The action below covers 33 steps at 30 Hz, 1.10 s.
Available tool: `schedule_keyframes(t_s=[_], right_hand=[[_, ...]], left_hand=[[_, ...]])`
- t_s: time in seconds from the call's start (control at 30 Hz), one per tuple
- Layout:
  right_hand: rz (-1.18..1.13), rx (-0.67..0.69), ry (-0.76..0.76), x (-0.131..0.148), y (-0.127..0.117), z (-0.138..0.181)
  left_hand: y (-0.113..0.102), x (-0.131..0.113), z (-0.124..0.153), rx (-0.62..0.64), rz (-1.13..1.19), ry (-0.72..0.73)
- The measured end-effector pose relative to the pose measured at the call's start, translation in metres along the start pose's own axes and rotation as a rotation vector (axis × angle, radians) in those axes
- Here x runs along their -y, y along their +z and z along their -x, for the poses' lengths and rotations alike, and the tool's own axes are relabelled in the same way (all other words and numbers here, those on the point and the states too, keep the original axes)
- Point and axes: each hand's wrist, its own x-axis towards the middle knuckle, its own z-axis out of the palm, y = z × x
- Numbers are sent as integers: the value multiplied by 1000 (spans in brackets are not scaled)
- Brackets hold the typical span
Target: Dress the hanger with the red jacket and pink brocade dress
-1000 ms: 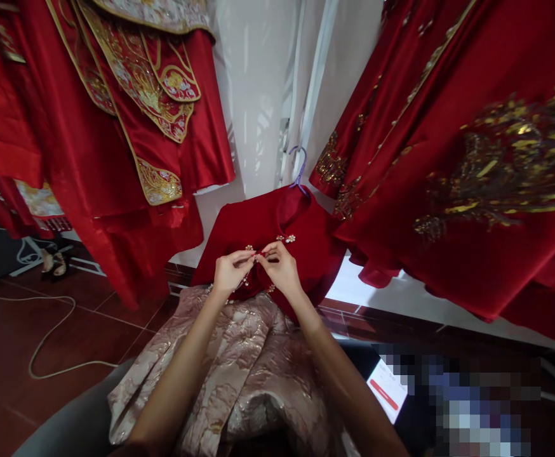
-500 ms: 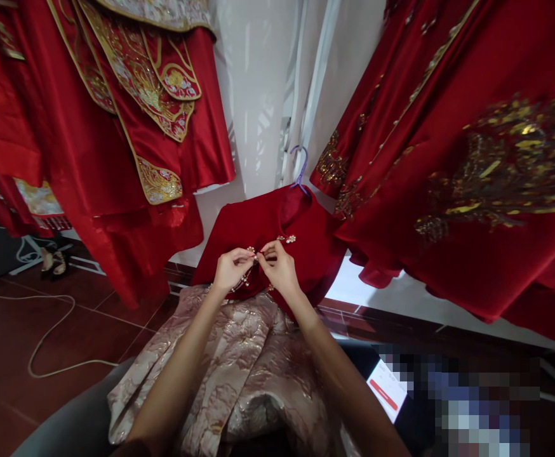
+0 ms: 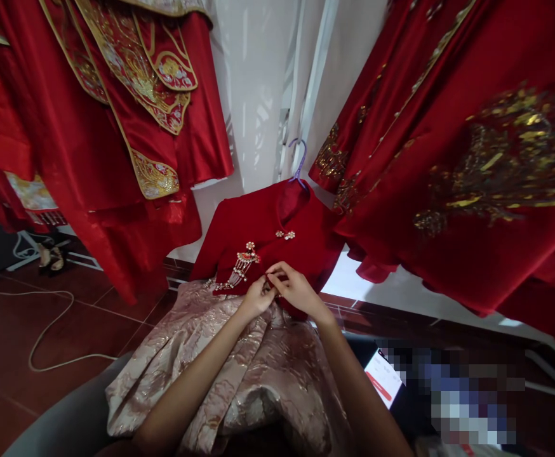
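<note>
A small red dress top [image 3: 239,231] on a purple hanger [image 3: 299,160] lies over a pale pink brocade skirt [image 3: 239,374] in front of me. A pearl tassel brooch [image 3: 240,264] hangs on its front, with a pearl button [image 3: 286,235] higher up by the collar. My left hand [image 3: 257,296] and my right hand [image 3: 296,291] meet at the lower front flap of the top, just right of the tassel. Both pinch at a fastening there; the piece between the fingertips is too small to make out.
Red robes with gold embroidery hang at the left [image 3: 129,95] and at the right [image 3: 472,158]. A white wall and curtain [image 3: 258,95] stand behind. A white cable [image 3: 44,330] runs over the dark red tiled floor at the left. A grey seat edge [image 3: 68,419] is at the bottom.
Both hands have moved down and a little right, from the brooch level to the lower flap. The tassel brooch now hangs uncovered. The camera has tilted slightly.
</note>
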Motion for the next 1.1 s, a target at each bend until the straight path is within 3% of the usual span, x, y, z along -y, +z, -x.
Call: schedule_keyframes(t_s=[0.17, 0.3, 0.47, 0.63, 0.8, 0.97, 1.1], right_hand=[[191, -57, 51, -24, -4, 3], [188, -4, 88, -28, 5, 6], [285, -45, 116, -22, 7, 3], [220, -46, 167, -31, -9, 3], [291, -33, 212, -36, -24, 5], [230, -46, 235, -32, -27, 5], [39, -2, 267, -30, -22, 5]], left_hand=[[-9, -4, 1, -149, -101, 140], [-7, -12, 8, -205, -19, 120], [-5, -15, 18, -188, 75, 75], [-22, -12, 22, -346, -274, 185], [-35, -7, 25, -400, -616, 98], [-40, 1, 24, -518, -694, 21], [-44, 9, 19, -590, -665, 106]])
